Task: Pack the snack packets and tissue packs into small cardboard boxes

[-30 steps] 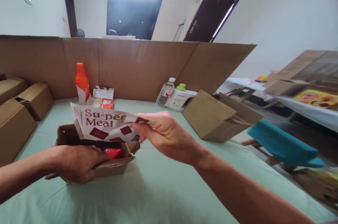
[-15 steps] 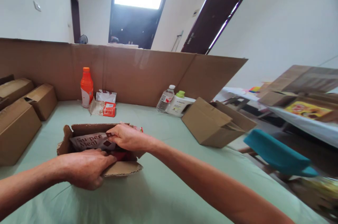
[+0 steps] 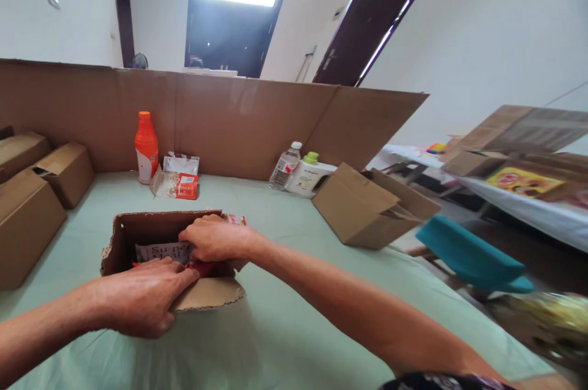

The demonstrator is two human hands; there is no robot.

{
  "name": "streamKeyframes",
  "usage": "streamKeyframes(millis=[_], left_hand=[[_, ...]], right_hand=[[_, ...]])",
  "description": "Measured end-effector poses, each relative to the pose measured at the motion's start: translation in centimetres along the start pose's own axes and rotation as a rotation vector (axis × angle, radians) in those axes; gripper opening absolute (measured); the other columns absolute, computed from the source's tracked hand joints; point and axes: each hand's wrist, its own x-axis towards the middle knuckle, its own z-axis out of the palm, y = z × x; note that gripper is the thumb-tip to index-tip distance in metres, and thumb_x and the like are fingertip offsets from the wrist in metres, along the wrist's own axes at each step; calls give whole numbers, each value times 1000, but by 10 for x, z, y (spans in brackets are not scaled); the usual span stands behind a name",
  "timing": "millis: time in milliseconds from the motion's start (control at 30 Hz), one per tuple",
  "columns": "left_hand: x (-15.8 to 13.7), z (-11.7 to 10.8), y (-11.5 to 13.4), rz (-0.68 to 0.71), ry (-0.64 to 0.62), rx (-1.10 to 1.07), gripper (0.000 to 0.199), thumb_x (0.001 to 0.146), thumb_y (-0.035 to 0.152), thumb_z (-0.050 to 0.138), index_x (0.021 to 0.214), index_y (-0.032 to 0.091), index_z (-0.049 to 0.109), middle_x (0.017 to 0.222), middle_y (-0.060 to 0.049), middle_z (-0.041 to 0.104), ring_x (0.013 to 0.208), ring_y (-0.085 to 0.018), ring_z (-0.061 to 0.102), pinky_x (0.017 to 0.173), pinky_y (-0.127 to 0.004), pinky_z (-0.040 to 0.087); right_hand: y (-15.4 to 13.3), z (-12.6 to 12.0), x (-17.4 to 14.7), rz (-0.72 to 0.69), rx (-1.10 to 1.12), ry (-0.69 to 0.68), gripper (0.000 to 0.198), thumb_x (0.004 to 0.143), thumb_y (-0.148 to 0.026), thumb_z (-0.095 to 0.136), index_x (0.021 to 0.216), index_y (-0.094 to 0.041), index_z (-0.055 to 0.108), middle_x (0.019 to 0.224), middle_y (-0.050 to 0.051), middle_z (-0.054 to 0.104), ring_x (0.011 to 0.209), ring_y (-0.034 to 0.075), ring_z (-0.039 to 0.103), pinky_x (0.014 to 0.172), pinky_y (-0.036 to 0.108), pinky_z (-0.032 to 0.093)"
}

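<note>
An open cardboard box (image 3: pixel 209 297) with a ragged edge stands on the green cloth, its front flap folded outward. Inside it is a greyish pouch lettered "Su-per Meal" (image 3: pixel 160 250), low and partly hidden by my hands. My right hand (image 3: pixel 214 240) reaches in over the right side, fingers closed on the pouch's right end. At the front wall, my left hand (image 3: pixel 144 295) grips the box rim, its fingertips over the inside. Something red (image 3: pixel 204 269) shows between the two hands; its kind is hidden.
Behind the box stand an orange bottle (image 3: pixel 146 148) and an orange-and-white packet (image 3: pixel 177 185). Further right are a clear bottle (image 3: pixel 281 172), a white jug with a green cap (image 3: pixel 309 180) and a tilted carton (image 3: pixel 353 206). More cartons (image 3: pixel 27 225) line the left; a cardboard wall (image 3: pixel 257 127) runs behind.
My right hand has pushed the pouch lower into the box, and its lettering is now more covered. The left hand stays at the front rim. The view has shifted slightly.
</note>
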Motion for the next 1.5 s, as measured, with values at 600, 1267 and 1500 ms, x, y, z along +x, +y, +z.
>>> streamKeyframes(millis=[600,1267,1500], left_hand=[[-3,17,7,-180,161,180,40,62,17,59,102,19,65,126,-17,64,120,-40,58,103,-58,48],[-2,11,15,-251,39,106,30,69,24,53,98,22,64,106,-13,69,95,-32,65,88,-51,53],[-4,22,11,-224,87,99,37,63,19,59,100,20,61,104,-11,68,96,-33,64,91,-51,53]], right_hand=[[22,4,-10,-235,215,69,33,88,-4,57,107,-18,79,100,7,80,88,19,72,70,26,46],[118,148,37,472,486,632,49,96,-11,52,144,-20,56,137,20,63,128,30,57,107,46,46],[135,95,-43,354,755,1046,37,96,-32,50,126,-14,64,103,10,75,92,25,71,82,39,59]])
